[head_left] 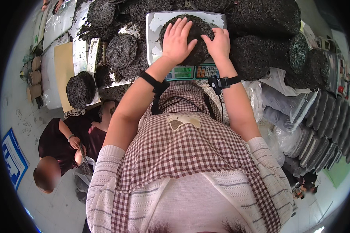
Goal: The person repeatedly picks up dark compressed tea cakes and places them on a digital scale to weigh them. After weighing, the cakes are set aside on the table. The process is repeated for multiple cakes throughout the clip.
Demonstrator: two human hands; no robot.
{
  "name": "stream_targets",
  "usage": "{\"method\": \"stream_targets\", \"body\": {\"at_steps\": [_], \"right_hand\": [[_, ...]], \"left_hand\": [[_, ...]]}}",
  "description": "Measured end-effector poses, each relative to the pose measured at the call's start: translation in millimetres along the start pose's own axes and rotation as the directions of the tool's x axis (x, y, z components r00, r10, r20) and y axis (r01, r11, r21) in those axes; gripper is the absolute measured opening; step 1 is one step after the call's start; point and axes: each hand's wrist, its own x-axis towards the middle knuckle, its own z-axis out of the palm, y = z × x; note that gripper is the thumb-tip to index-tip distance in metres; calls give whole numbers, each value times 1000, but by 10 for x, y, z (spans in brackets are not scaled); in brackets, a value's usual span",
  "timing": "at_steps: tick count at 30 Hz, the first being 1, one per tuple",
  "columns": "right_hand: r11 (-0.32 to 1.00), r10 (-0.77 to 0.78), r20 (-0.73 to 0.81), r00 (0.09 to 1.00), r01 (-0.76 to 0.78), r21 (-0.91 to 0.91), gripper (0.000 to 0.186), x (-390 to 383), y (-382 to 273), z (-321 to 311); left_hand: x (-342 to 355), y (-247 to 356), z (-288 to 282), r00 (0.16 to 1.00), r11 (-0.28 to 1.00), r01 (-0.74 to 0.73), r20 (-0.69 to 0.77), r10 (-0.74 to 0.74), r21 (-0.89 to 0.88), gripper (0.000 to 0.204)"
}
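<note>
While the left hand [177,44] rests flat over the upper left part of the dark round cake [199,53], fingers pointing away from the body, the right hand [220,46] sits at its right edge, thumb tip over the top. The cake lies directly under the left palm and just left of the right hand, on the white tray [153,50] of a scale. Outline is roughly circular, so no clear long axis; the left hand covers more of it. Hands are apart, thumb tips close (right fingers curl past the rim, can't tell if they grip).

Around, left to right: a co-worker [58,138] is well left of the left hand and nearer the body; a tan board [65,73] and a loose dark disc [81,90] lie left of the left forearm; stacked dark discs [121,50] stand between these and the tray. Toward the body from both hands are the lit display [182,72] and, right of it, the keypad [206,71]. Just right of the right hand, dark rolls [256,56] crowd the tray, so that side looks the tightest; the left side has a bit more room. Farther right, nearer the body: clear plastic bags [282,99], then ribbed dark packs [330,116].
</note>
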Motion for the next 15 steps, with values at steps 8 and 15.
{"method": "stream_targets", "body": {"at_steps": [8,15], "right_hand": [[990,90,45,995,-94,106,35,324,-228,221],[874,272,-162,949,-174,453,26,204,-182,333]], "left_hand": [[-41,50,111,993,994,52,103,-62,94,66],[1,132,154,973,966,117,167,-158,231,60]]}}
